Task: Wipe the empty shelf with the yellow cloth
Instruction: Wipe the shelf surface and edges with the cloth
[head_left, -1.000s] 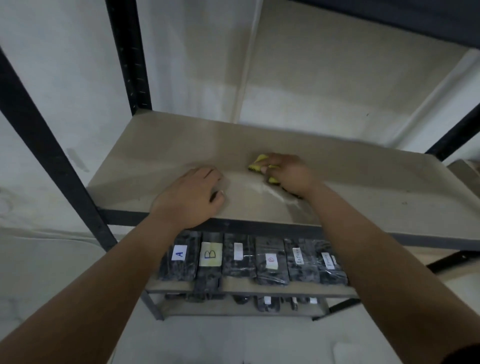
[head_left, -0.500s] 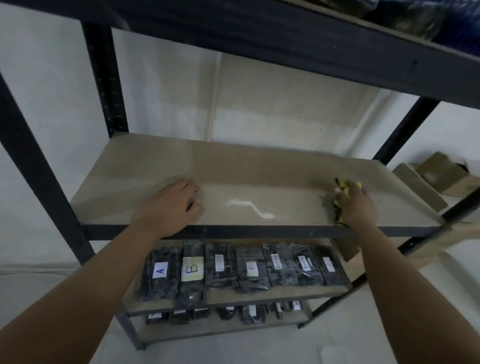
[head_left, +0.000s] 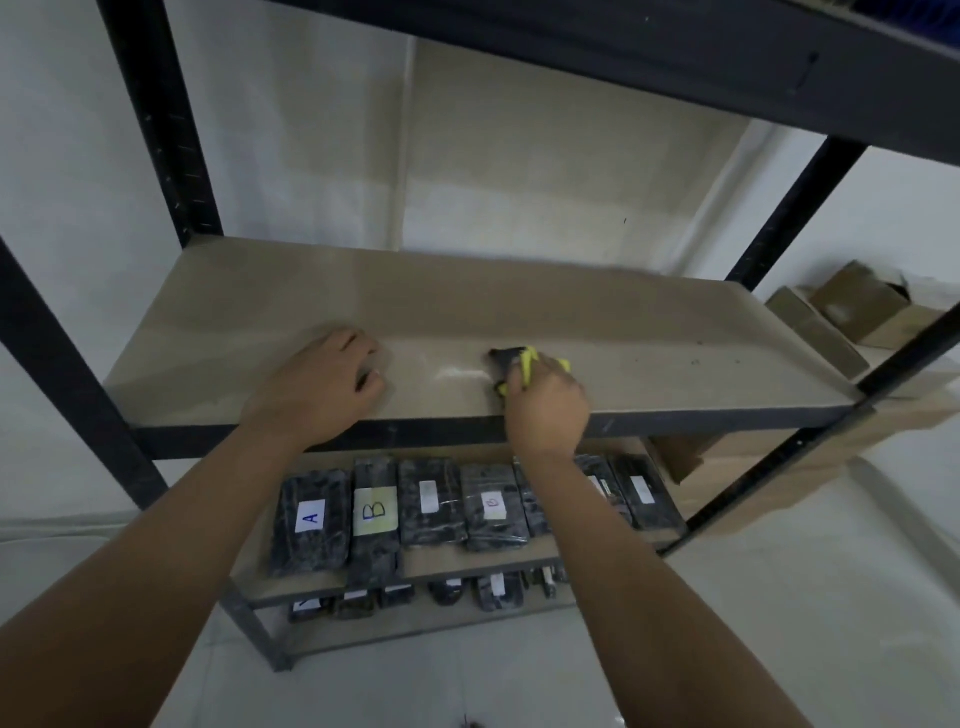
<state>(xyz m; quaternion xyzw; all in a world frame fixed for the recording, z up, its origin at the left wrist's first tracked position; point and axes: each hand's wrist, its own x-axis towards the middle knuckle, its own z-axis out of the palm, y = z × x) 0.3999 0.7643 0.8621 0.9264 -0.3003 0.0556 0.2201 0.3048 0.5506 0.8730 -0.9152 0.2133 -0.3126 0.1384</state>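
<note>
The empty shelf (head_left: 519, 306) is a beige board in a black metal rack, at chest height in front of me. My right hand (head_left: 545, 410) presses the yellow cloth (head_left: 530, 364) onto the board near its front edge, right of centre; only the cloth's yellow edges and a dark part show past my fingers. A pale wet streak lies just left of the cloth. My left hand (head_left: 322, 389) rests palm down on the board's front left part, fingers slightly curled, holding nothing.
Black uprights (head_left: 161, 124) stand at the rack's corners and a dark shelf (head_left: 623, 47) hangs overhead. Several wrapped dark packs, some labelled A (head_left: 311, 519) and B, fill the lower shelves. Cardboard boxes (head_left: 862, 312) sit to the right.
My right hand has swept the cloth from the shelf's right end back towards the centre, after going right before that. The left hand stayed in place. The view tilted slightly.
</note>
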